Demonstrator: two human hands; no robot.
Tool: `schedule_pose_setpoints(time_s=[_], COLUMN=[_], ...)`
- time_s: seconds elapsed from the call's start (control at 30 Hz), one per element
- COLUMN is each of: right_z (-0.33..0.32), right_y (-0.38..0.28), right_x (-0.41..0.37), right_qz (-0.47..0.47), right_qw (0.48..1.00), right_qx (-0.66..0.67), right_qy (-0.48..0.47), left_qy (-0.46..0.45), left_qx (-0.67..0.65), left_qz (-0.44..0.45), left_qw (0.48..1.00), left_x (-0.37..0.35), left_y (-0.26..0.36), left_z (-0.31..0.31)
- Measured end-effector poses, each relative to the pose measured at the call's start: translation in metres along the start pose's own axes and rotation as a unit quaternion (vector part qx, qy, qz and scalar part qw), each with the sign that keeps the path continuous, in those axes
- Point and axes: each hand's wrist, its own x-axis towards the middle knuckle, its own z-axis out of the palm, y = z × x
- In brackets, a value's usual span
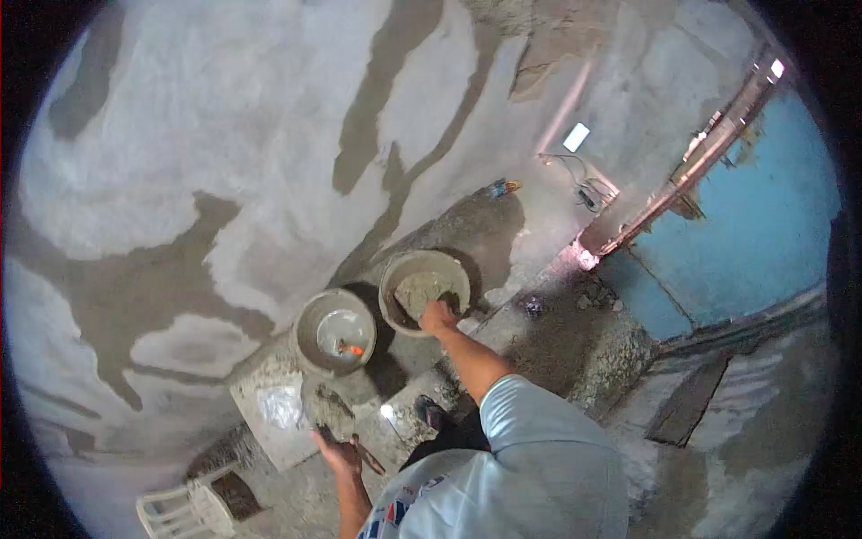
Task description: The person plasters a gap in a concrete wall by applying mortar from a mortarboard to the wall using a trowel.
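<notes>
My right hand [437, 317] reaches over the near rim of a bucket [388, 310] of grey mortar [420, 289]. Its fingers are closed, with a dark shape beside them in the mortar; what they grip is hidden. Lower left, my left hand [339, 455] is closed at the near edge of a flat tool [329, 410] coated with mortar. A second bucket [307, 346] stands left of the first, with pale, watery contents and an orange-handled tool [352, 349] inside.
Patchy, partly plastered wall [287, 108] rises ahead. Under the left hand lies a pale board [260, 422] with a clear plastic sheet [281, 406]. A white plastic chair [184, 512] stands lower left. Rubble [584, 350] lies right, near a blue panel [754, 225]. Cables [588, 193] hang on the wall.
</notes>
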Motion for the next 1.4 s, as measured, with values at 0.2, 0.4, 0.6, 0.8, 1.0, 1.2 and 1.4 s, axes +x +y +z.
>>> schedule_pose_setpoints(time_s=[0.2,0.4,0.6,0.8,1.0,1.2,1.4], right_z=[0.007,0.017,-0.031,-0.107,-0.157,-0.127,-0.151], right_y=[0.019,0.057,0.059,0.005,-0.051,-0.056,-0.055], right_x=[0.01,-0.009,-0.059,-0.144,-0.209,-0.218,-0.237], right_qz=[0.035,0.019,-0.084,-0.16,-0.229,-0.175,-0.188], right_qw=[0.988,0.934,0.955,0.93,0.915,0.969,0.957], right_qx=[0.152,0.355,0.266,0.271,0.175,0.048,0.035], right_qy=[-0.011,0.013,0.102,0.189,0.283,0.17,0.219], left_qy=[-0.053,-0.134,-0.225,-0.243,-0.312,-0.38,-0.361], left_qx=[0.005,-0.001,-0.007,0.011,-0.042,-0.114,-0.14], left_qz=[-0.017,-0.026,-0.046,-0.105,-0.106,-0.155,-0.176], left_qw=[0.998,0.991,0.973,0.964,0.943,0.905,0.905], left_x=[0.014,0.041,0.066,0.073,0.063,0.072,0.066], left_y=[-0.007,-0.008,-0.026,-0.062,-0.085,-0.104,-0.116], left_z=[-0.013,0.017,0.087,0.15,0.212,0.248,0.258])
